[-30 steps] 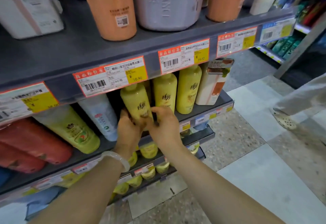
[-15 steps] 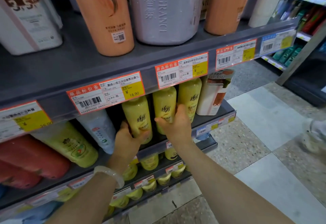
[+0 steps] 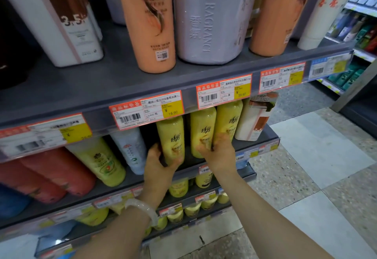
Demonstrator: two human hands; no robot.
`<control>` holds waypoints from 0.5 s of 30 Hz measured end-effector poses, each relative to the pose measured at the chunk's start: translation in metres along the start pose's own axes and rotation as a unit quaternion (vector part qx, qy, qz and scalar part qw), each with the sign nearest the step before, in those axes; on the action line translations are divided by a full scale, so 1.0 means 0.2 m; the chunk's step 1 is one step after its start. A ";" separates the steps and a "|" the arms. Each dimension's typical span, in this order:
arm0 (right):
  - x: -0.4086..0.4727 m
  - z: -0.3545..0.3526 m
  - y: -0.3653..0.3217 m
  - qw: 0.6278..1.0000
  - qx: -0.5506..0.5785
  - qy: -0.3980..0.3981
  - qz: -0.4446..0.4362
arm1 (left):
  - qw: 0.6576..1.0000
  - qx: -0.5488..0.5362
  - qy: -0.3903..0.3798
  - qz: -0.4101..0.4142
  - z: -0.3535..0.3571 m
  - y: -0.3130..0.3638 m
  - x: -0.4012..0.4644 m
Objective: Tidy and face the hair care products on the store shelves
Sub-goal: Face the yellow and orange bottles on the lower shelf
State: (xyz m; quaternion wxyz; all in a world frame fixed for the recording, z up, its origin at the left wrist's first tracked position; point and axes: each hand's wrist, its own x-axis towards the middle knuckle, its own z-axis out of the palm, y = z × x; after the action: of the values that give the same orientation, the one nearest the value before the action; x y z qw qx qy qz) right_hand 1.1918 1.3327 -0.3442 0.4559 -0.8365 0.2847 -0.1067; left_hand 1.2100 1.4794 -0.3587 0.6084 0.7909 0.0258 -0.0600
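Left hand (image 3: pixel 158 164) fingers gripping smooth yellow bottle (image 3: pixel 171 139), right hand (image 3: pixel 219 150) clasping neighbouring bottles (image 3: pixel 216 128).

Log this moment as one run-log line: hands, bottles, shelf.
left hand: grips leftmost yellow bottle | right hand: on the two yellow bottles beside it, grip unclear | second shelf | labels face out

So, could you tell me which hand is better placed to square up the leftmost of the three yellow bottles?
Probably the left hand: it already grips the leftmost yellow plastic bottle near its base, while the right hand rests on the two neighbouring yellow bottles.
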 end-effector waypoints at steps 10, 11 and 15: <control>-0.40 0.30 -0.25 0.963 0.053 -0.221 -0.145 | 0.984 -0.037 0.151 -0.086 -0.26 -0.13 -0.24; -0.39 0.35 -0.29 0.961 0.069 -0.228 -0.136 | 0.986 -0.046 0.134 -0.083 -0.29 -0.14 -0.23; -0.32 0.51 -0.38 0.973 0.082 -0.195 -0.092 | 0.992 -0.062 0.084 -0.073 -0.35 -0.12 -0.22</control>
State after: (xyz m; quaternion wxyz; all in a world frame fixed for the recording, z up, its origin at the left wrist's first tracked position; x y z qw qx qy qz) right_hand 1.2129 1.4737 -0.3331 0.5575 -0.8238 0.1027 -0.0061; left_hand 1.1690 1.5552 -0.3577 0.6458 0.7500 0.1385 -0.0357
